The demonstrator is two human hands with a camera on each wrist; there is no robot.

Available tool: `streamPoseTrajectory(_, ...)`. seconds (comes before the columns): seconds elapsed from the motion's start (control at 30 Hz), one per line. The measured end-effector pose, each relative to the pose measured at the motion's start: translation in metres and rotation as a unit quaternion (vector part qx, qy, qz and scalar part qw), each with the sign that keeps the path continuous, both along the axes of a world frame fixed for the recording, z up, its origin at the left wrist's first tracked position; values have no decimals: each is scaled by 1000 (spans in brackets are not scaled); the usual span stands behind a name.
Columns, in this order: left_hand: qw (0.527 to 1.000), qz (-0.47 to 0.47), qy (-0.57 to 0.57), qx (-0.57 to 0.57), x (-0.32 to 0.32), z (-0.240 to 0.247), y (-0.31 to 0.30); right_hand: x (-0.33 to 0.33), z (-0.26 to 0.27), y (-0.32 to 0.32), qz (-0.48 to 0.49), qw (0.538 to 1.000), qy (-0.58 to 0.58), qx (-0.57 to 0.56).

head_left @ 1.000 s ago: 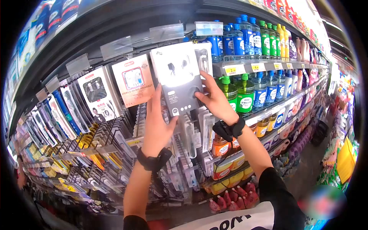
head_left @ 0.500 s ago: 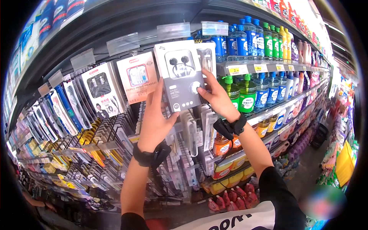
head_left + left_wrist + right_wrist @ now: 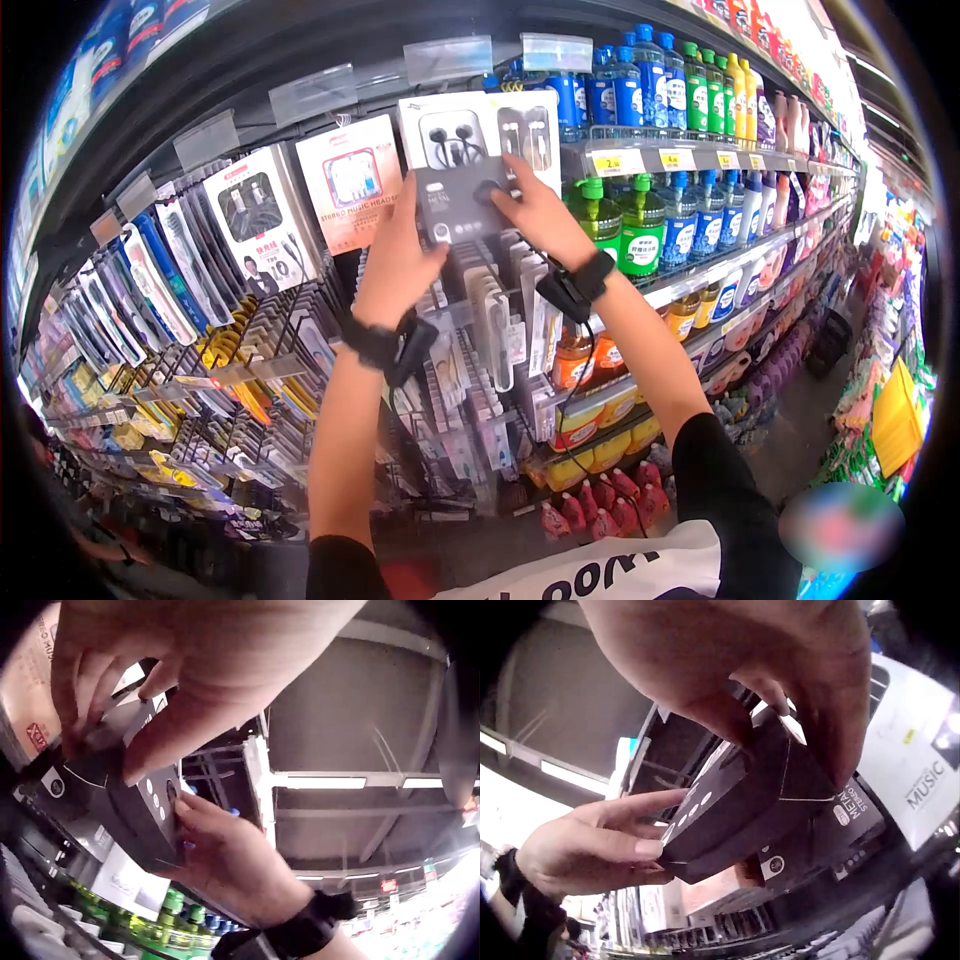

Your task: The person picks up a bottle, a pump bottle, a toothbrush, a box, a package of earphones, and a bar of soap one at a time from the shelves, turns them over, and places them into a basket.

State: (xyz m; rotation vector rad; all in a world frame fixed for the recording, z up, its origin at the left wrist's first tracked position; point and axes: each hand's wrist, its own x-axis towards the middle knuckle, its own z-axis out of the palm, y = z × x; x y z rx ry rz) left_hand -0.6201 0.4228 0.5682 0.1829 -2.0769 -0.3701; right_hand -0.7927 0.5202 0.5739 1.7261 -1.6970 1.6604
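Both hands hold a grey-and-white earphone box [image 3: 462,205] in front of the rack, its printed lower front facing me and tilted. My left hand [image 3: 395,260] grips the left edge with fingers behind and thumb in front. On the other side, my right hand [image 3: 545,215] pinches the right edge, thumb on the front. Right behind it hangs a similar white box [image 3: 450,125] with black earphones in its window. In the right wrist view, the held box [image 3: 735,802] stands apart from another dark METAL STEREO box [image 3: 847,814] behind it.
To the left hang a pink stereo headset box [image 3: 350,180] and a white cable box [image 3: 262,225]. A white earphone box [image 3: 527,130] hangs at the right. Rows of packs on hooks [image 3: 250,350] project below. Green bottles [image 3: 640,230] line the shelf at right.
Both hands have come down a little, and the box has tipped so its front looks shorter. The similar white box behind now shows above it.
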Motion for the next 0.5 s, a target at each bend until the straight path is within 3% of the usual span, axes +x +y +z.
streamPoseTrajectory(0.1, 999, 46, -15, -23, -13, 2, -11, 1, 9, -15, -52, 997, 61, 20)
streamPoseTrajectory(0.17, 981, 172, -15, -86, -24, -6, -21, -11, 0, -33, -124, 974, 188, 9)
streamPoseTrajectory(0.2, 978, 175, -10, -110, -22, -8, -16, -7, 2, -25, -159, 963, 212, 59)
streamPoseTrajectory(0.3, 974, 179, 41, -131, 1, -14, 41, 12, -11, 23, -188, 960, 203, 39)
streamPoseTrajectory(0.33, 975, 173, 57, -124, 10, -24, 69, 16, -23, 48, -137, 971, 196, 4)
streamPoseTrajectory(0.37, 983, 138, 67, -105, 17, -34, 94, 20, -41, 78, -88, 978, 187, -32)
streamPoseTrajectory(0.43, 999, 33, 33, -16, 20, -71, 144, 32, -88, 145, 7, 997, 55, 48)
streamPoseTrajectory(0.5, 980, -181, -66, 57, 3, -113, 187, 28, -160, 204, 11, 993, -30, 114)
